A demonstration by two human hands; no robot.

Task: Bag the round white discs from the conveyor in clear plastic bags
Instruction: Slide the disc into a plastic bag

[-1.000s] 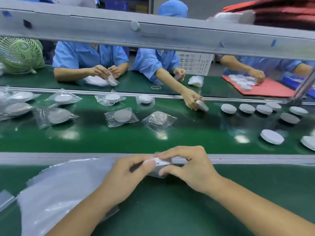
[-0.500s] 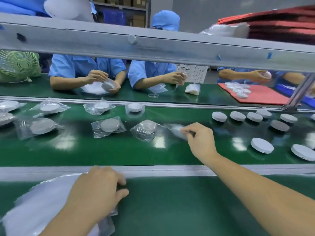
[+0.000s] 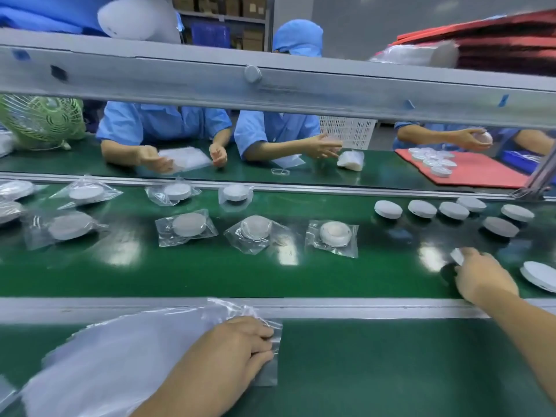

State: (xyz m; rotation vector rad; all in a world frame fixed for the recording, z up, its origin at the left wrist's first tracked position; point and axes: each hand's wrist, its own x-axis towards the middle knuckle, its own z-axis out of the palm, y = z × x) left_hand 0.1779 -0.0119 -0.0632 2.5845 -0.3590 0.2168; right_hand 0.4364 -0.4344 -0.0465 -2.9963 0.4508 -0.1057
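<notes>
My right hand reaches over the green conveyor belt at the right and grips a round white disc, which is tilted up on its edge. My left hand rests on a stack of clear plastic bags on the near bench, fingers curled on the top bag's edge. A freshly bagged disc lies on the belt in the middle. Several bare white discs sit at the belt's far right, and one more disc lies beside my right hand.
Several bagged discs lie along the belt to the left. A grey metal rail edges the belt near me, and a grey beam crosses overhead. People in blue work on the far side; a green fan and a red mat stand there.
My right hand let go of the bagged disc on the belt, moved right and took hold of a bare disc. My left hand settled on the bag stack.
</notes>
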